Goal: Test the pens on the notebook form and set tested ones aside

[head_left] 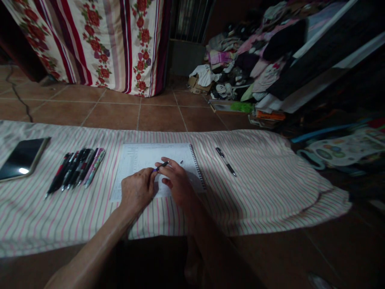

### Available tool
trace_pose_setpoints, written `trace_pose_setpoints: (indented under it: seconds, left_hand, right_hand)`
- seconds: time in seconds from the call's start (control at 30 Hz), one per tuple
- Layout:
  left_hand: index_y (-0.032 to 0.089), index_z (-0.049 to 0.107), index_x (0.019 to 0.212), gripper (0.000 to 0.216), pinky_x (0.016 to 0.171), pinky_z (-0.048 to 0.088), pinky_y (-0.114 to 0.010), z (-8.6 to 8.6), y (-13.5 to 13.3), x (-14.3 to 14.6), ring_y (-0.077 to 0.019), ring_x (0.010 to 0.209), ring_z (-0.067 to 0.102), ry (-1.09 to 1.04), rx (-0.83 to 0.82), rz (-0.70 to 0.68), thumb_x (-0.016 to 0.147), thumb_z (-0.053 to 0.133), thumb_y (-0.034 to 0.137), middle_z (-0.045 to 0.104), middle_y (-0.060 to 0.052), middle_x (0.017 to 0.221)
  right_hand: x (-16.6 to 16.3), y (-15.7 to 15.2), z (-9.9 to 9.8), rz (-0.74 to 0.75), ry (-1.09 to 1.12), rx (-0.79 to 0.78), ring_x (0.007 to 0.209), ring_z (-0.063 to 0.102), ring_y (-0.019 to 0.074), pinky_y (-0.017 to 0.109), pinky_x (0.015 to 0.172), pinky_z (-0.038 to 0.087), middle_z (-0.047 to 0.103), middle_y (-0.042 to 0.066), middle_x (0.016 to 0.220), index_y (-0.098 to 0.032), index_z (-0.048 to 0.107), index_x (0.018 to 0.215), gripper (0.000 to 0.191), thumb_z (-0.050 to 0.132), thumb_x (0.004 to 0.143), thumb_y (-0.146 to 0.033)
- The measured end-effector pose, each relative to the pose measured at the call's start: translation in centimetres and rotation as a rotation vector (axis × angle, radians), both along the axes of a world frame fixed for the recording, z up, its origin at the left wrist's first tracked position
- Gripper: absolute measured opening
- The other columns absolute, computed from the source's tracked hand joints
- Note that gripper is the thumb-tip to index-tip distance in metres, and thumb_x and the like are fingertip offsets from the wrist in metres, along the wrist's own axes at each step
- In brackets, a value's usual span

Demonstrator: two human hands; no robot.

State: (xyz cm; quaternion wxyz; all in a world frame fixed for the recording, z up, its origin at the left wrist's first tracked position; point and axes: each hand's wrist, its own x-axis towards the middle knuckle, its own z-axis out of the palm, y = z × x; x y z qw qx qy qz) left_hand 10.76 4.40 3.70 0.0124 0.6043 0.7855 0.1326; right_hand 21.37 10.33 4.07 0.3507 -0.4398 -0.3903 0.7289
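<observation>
Over a white spiral notebook with a printed sheet, both hands meet at a dark pen with a bit of purple near my left fingers. My left hand is closed around one end of it. Fingers of my right hand pinch toward the other end, its thumb held apart from the index finger. A small black piece, too small to name surely, lies on the page just beyond my right hand. To the right of the notebook, a black and silver pen rests on the striped cloth.
A striped cloth covers the table. Left of the notebook lies a row of several pens, with a phone farther left. Beyond the table are a floral curtain, tiled floor and a heap of clothes.
</observation>
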Motion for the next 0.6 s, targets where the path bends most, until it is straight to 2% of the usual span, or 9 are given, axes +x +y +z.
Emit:
trace_pose_setpoints:
  seconds: [0.07,0.23,0.33,0.5,0.6]
  left_hand:
    - [0.021,0.063,0.096,0.037,0.051,0.031,-0.027,0.0,0.0,0.1,-0.0205,0.072,0.066,0.005,-0.002,-0.002,0.092,0.029,0.036,0.071,-0.005,0.084]
    - [0.021,0.063,0.097,0.038,0.052,0.032,-0.026,0.0,-0.1,0.2,-0.0187,0.072,0.066,0.013,-0.009,-0.012,0.092,0.028,0.036,0.071,-0.005,0.087]
    - [0.020,0.063,0.096,0.039,0.052,0.033,-0.026,0.0,-0.1,0.2,-0.0188,0.072,0.066,0.011,-0.011,-0.016,0.092,0.027,0.036,0.071,-0.005,0.088]
    - [0.020,0.062,0.098,0.039,0.052,0.033,-0.026,0.0,0.0,0.0,-0.0185,0.072,0.066,0.016,-0.001,-0.001,0.092,0.027,0.036,0.072,-0.005,0.088]
    - [0.020,0.062,0.098,0.039,0.053,0.034,-0.026,0.0,0.0,0.0,-0.0187,0.073,0.066,0.007,0.013,-0.013,0.092,0.027,0.036,0.071,-0.005,0.090]
  right_hand:
    - [-0.1,-0.1,0.0,-0.012,-0.012,-0.019,0.081,0.057,0.0129,0.019,0.056,0.037,0.062,0.002,0.091,-0.021,0.058,0.099,0.039,0.069,0.064,-0.034]
    - [-0.2,0.1,-0.9,-0.061,-0.038,0.001,0.067,0.053,0.0100,0.019,0.052,0.034,0.056,-0.001,0.068,-0.017,0.057,0.070,0.027,0.071,0.060,-0.038]
    - [0.0,0.3,-0.7,-0.059,-0.034,0.007,0.069,0.055,0.0102,0.020,0.055,0.036,0.061,-0.001,0.074,-0.019,0.062,0.078,0.023,0.069,0.061,-0.032]
    - [0.2,0.3,0.1,-0.018,0.010,-0.037,0.087,0.060,0.0145,0.020,0.059,0.039,0.065,0.004,0.103,-0.023,0.059,0.101,0.038,0.066,0.064,-0.028]
    - [0.0,0.3,-0.3,-0.043,-0.012,-0.057,0.083,0.060,0.0142,0.020,0.058,0.040,0.064,0.004,0.096,-0.022,0.058,0.101,0.040,0.069,0.064,-0.034]
